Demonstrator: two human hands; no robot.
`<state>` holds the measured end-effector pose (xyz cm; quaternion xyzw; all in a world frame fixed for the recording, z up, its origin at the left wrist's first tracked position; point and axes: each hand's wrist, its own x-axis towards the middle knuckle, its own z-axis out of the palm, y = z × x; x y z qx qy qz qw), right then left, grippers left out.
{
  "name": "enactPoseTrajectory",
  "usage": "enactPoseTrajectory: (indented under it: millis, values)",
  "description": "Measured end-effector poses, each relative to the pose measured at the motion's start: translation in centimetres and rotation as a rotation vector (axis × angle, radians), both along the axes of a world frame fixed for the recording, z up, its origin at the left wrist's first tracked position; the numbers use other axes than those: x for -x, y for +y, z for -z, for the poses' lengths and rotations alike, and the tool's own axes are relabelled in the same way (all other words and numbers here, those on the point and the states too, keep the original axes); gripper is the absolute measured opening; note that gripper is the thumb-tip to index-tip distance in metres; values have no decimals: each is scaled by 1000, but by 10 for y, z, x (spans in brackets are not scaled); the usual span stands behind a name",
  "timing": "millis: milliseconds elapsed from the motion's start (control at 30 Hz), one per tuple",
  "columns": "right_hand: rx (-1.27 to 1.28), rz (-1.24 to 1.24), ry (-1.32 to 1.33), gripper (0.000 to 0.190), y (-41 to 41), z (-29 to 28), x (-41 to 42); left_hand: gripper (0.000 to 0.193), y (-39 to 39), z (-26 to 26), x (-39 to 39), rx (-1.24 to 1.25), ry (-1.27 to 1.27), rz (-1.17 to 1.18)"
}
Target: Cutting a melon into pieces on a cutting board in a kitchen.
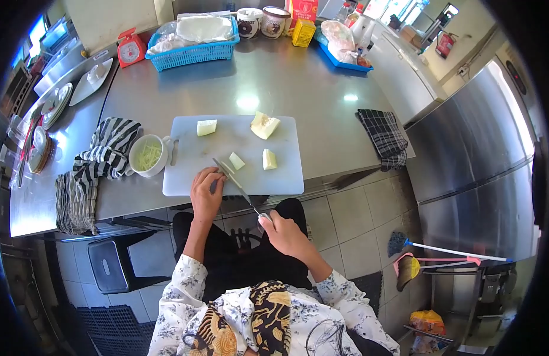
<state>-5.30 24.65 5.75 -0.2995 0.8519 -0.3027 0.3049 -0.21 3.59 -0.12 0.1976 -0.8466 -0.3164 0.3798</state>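
A kitchen knife (235,181) is held by its handle in my right hand (285,233), beyond the board's near edge. Its blade slants up and left over a white cutting board (194,151). Beside the blade, near its tip, the curled fingers of my left hand (206,191) rest at the board; whether they grip anything is hidden. A thin pale-green strip (228,167) lies along the blade, and a small chunk (236,161) of the same vegetable sits just right of it. Farther off are a wedge (269,159), a block (206,127) and a larger hollowed piece (264,125).
Left of the board, a white two-handled bowl (145,171) holds thin green shreds, next to striped cloths (107,151). A checked cloth (383,135) hangs over the right edge. A blue basket (194,55), red scale (131,50) and blue tray (345,66) line the back.
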Motion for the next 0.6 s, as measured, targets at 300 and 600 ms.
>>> enactPoseTrajectory:
  millis: [300,600]
  values:
    - [64,15,-96,44,-3,4,-5,8,0,1,0,-11,2,2]
    - [18,-27,-51,48,-27,5,-3,7,0,1,-1,-14,3,-15]
